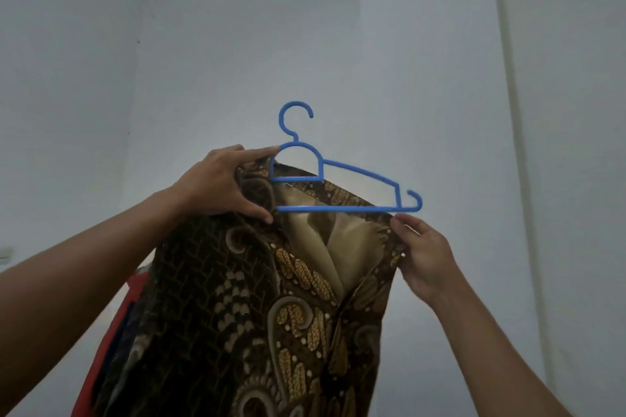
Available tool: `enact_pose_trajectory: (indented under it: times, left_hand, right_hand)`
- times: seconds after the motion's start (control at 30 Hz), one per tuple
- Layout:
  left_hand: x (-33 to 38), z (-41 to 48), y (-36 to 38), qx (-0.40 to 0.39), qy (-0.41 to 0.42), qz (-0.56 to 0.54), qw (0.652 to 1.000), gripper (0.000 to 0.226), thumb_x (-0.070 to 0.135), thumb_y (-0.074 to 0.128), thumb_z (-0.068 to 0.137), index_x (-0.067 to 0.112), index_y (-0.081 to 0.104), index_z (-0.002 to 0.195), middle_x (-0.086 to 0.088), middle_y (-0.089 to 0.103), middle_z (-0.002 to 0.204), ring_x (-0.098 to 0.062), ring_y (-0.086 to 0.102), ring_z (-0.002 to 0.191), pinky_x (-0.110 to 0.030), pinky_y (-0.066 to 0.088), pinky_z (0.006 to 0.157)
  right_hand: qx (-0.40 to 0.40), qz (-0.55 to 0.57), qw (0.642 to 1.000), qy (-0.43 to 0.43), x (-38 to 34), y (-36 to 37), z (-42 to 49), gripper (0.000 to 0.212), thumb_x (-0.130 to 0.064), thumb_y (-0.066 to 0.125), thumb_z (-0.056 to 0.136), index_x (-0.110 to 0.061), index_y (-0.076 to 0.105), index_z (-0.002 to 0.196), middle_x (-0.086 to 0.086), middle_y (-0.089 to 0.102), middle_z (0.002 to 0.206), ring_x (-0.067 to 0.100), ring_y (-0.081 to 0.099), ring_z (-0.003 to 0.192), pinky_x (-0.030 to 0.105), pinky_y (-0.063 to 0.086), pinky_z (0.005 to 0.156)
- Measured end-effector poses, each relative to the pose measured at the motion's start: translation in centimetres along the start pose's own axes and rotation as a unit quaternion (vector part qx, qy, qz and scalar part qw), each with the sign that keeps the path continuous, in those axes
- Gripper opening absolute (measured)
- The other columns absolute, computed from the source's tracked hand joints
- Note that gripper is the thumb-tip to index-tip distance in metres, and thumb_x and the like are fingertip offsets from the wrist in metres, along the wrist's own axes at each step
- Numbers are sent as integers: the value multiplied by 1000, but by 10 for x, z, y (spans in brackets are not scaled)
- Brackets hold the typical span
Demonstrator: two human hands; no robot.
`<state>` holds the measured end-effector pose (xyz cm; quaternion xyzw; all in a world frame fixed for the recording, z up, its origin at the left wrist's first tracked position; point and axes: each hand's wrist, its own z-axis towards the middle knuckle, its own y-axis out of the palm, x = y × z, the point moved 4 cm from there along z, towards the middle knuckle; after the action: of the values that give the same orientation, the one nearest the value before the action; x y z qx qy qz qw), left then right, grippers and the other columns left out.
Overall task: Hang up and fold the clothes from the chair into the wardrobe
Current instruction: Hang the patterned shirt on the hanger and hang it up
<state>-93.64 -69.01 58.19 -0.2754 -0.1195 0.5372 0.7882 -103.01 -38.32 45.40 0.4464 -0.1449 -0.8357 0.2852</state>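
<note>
Far wall (338,27): plain, pale grey-white; one small dark speck (138,41) at upper left; left wall (61,78) meets it at a vertical corner (134,95); at right, a vertical ridge (504,78) runs top to bottom, slightly brighter than the surface beside it; small pale fitting (4,252) at the left edge, type indeterminate; light dim, even, bluish.

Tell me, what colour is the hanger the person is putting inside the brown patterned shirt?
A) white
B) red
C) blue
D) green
C: the hanger is blue. Its hook sticks up above the batik shirt, which the left hand grips at one shoulder and the right hand pinches at the other side.
</note>
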Motion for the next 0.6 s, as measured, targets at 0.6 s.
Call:
enact_pose_trajectory:
  times: [0.6]
  left_hand:
    - [-29,-26,23,-29,-9,41,999,106,81,70,47,53,36,144,13,51,96,-8,49,83,-29,43,65]
  right_hand:
    - [-44,-567,759,-316,-62,26,18,15,-7,66,93,-17,74,101,-10,70,89,-2,66,81,8,52,70]
